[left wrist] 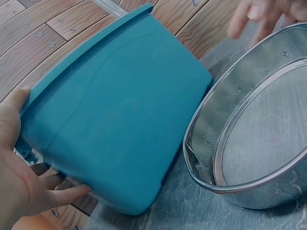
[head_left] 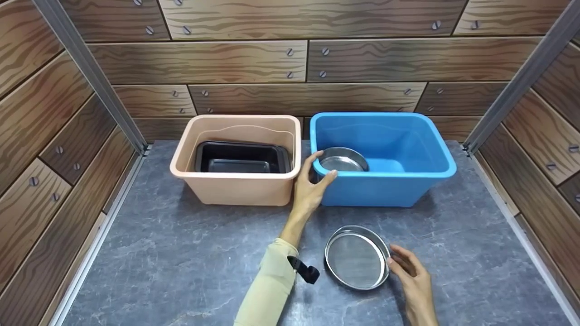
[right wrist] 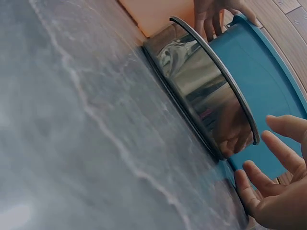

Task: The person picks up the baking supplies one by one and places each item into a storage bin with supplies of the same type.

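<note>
In the head view, a round metal sieve [head_left: 355, 260] with a fine mesh bottom lies on the grey marbled tabletop. My right hand [head_left: 413, 278] is at its right side, fingers spread and loosely bent; the right wrist view has the fingertips [right wrist: 266, 136] just off the shiny sieve wall [right wrist: 204, 88]. My left hand [head_left: 311, 188] spans the front left corner of the blue bin [head_left: 376, 190], thumb over the front rim and fingers along the left side. Inside that bin, a second round metal sieve [head_left: 343, 160] sits at the left, close to this hand.
To the left of the blue bin stands a peach bin [head_left: 240, 190] holding black rectangular baking pans [head_left: 242, 154]. Wood-print walls [head_left: 249, 59] with metal corner posts [head_left: 97, 72] enclose the tabletop [head_left: 181, 262] at the back and sides.
</note>
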Motion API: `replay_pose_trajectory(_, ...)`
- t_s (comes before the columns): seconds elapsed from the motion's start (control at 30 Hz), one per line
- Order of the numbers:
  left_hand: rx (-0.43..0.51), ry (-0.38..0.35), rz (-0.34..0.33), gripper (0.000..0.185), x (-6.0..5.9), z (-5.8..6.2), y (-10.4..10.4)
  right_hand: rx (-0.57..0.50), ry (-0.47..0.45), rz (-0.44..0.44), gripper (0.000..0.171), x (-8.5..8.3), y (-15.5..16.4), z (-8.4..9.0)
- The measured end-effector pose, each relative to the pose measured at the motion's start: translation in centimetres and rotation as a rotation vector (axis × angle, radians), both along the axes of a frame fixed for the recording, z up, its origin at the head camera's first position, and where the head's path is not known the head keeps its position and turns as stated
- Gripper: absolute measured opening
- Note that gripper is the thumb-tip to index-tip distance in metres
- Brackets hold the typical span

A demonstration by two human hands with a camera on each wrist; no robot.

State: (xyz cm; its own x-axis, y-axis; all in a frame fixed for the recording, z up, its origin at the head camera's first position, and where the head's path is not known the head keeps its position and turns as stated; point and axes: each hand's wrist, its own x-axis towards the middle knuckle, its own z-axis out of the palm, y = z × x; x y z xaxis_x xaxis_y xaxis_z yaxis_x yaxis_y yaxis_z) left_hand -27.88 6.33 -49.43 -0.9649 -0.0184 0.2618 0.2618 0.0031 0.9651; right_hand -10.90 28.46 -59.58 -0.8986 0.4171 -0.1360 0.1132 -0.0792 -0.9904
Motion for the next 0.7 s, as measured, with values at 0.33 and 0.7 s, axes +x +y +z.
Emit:
replay_pose_trajectory(0.33, -0.025, -0.011, 0.003, 0.059, 1.0, 1.4, -0.4, 0.085, -0.020, 0.037, 0.042, -0.1, -0.4, -0.1)
replay_pose_trajectory(0.7, -0.024, -0.001, -0.002, 0.059, 1.0, 1.2, -0.4, 0.232, 0.028, 0.161, 0.038, 0.2, -0.7, 0.0)
